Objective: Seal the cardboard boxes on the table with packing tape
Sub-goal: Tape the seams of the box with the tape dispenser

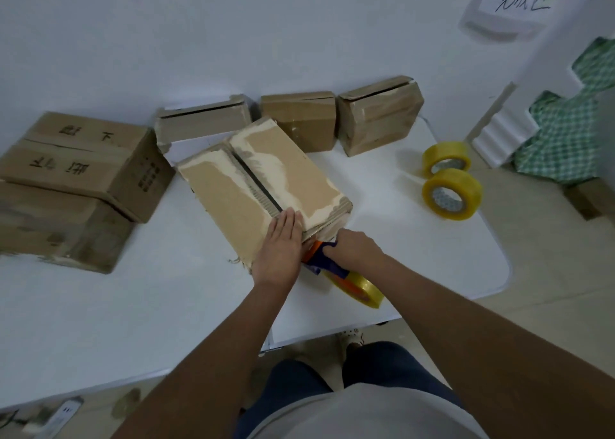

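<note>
A worn cardboard box lies in the middle of the white table, its two top flaps meeting at a dark seam. My left hand presses flat on the near end of the flaps, fingers straight. My right hand grips a blue and orange tape dispenser held against the box's near end. Its yellow tape roll sticks out below my wrist. The dispenser's front edge is hidden behind my hands.
Three small boxes stand along the wall behind. Two bigger boxes are stacked at the left. Two spare tape rolls lie at the right. White foam and a green cloth lie beyond the table's right edge.
</note>
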The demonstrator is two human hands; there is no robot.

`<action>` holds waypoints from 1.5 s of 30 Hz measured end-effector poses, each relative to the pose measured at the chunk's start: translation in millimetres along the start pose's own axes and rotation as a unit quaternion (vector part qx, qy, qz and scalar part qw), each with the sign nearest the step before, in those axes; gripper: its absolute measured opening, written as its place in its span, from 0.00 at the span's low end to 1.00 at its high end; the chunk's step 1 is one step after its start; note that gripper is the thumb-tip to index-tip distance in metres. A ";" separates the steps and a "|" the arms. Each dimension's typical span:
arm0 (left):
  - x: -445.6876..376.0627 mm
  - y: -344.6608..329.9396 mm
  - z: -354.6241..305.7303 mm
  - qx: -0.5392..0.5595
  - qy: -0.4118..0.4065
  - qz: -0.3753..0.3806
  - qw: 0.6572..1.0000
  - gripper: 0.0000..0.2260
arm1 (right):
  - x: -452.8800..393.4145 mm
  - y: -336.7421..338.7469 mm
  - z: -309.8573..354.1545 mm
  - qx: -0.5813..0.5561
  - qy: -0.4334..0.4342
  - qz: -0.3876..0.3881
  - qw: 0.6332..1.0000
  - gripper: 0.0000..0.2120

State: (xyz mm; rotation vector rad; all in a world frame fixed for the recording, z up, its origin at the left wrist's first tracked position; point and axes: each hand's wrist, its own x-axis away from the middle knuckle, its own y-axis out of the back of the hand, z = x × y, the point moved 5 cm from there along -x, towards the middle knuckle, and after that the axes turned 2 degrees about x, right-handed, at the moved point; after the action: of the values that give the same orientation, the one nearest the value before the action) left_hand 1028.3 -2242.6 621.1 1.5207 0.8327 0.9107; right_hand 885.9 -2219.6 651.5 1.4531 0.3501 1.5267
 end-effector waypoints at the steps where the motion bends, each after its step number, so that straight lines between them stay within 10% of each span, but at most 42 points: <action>1: -0.4 0.5 -0.6 0.001 -0.001 0.006 1.000 0.29 | -4.2 -0.5 0.4 0.001 -0.009 0.005 1.000 0.13; 8: -1.3 6.2 0.4 -0.013 -0.003 0.014 1.000 0.29 | -9.9 -30.9 -34.4 -0.105 -0.073 0.045 0.991 0.18; 19: 47.4 41.7 9.2 0.169 -0.145 -0.151 0.963 0.22 | 18.0 -2.8 -109.6 -0.332 -0.124 -0.172 0.919 0.20; 22: 59.0 29.5 -20.0 0.274 -0.173 -0.039 0.945 0.17 | 26.4 9.0 -106.5 -0.352 -0.117 -0.230 0.900 0.20; 27: 49.5 -20.7 9.4 0.446 0.074 0.061 0.890 0.15 | 28.7 51.4 -71.2 -0.308 -0.029 -0.288 0.906 0.18; 32: 57.1 -49.7 38.3 0.318 0.141 0.207 0.914 0.12 | 11.5 65.0 -45.8 -0.274 0.000 -0.267 0.924 0.20; 36: 68.5 13.3 43.9 0.503 0.155 0.287 0.800 0.13 | -3.4 74.2 -40.0 -0.253 0.006 -0.271 0.929 0.20; 40: 38.9 83.3 62.4 0.634 0.174 0.072 0.750 0.11 | -26.7 87.7 -23.0 -0.253 0.024 -0.270 0.928 0.20; 45: 13.5 86.2 124.4 0.480 0.341 -0.118 0.800 0.21 | -53.9 103.0 3.1 -0.282 0.055 -0.248 0.925 0.21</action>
State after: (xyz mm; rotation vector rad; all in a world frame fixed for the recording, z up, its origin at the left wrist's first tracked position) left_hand 1147.4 -2297.3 698.0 1.8437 2.2188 0.8860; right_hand 834.7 -2313.6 697.2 0.7522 0.2832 1.1608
